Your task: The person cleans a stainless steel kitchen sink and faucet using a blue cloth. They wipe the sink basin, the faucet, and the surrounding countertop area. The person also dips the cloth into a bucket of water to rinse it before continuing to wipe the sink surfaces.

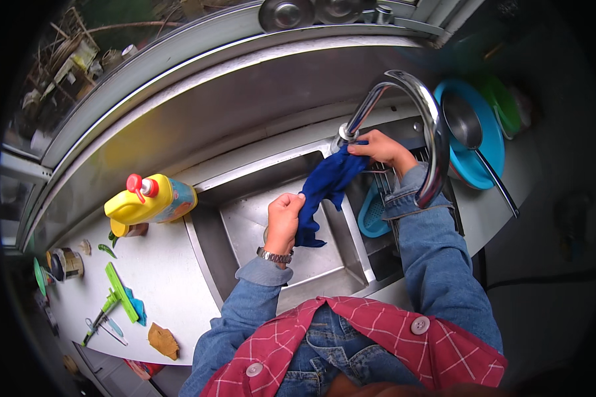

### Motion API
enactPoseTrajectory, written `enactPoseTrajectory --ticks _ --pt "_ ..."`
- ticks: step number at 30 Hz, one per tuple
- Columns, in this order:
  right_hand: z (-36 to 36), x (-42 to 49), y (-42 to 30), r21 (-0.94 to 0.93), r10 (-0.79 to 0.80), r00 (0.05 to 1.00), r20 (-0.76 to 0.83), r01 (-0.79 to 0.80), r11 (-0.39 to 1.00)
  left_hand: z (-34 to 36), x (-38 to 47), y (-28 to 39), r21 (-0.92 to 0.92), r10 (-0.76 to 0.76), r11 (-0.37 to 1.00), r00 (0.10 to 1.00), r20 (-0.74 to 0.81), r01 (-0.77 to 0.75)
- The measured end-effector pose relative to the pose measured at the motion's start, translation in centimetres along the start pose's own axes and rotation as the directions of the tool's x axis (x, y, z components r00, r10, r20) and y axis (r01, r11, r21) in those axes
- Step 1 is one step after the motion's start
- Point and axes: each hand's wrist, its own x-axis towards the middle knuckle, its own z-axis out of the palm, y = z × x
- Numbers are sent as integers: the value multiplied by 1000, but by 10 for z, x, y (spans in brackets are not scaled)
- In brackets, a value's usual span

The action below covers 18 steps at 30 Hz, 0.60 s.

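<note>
A dark blue cloth [323,186] is stretched between my two hands above the stainless steel sink [258,208]. My left hand [283,221] pinches its lower left edge between thumb and fingers, over the basin. Up beside the base of the chrome faucet [429,124], my right hand [380,149] grips the cloth's upper end. Loose folds of the fabric hang down between them. The faucet's curved neck arches over my right forearm, and no running water can be made out.
A yellow detergent jug [151,201] with a red pump stands left of the sink. On the left counter lie a green squeegee [121,293] and a brown cloth [163,341]. Right of the sink, a ladle [462,121] rests in a blue basin [494,144]; a blue strainer [372,216] sits in the second sink.
</note>
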Motion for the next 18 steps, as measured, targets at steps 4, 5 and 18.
enactPoseTrajectory --ticks 4,5,18 --pt "5 -7 2 264 61 998 28 -66 962 10 0 -10 12 -38 999 999 28 38" --pt "5 -6 4 333 73 996 46 -84 939 14 2 -18 18 -37 999 999 34 36" --pt "21 10 -5 -415 -38 989 -146 -26 909 37 10 -48 175 -53 984 991 119 32"
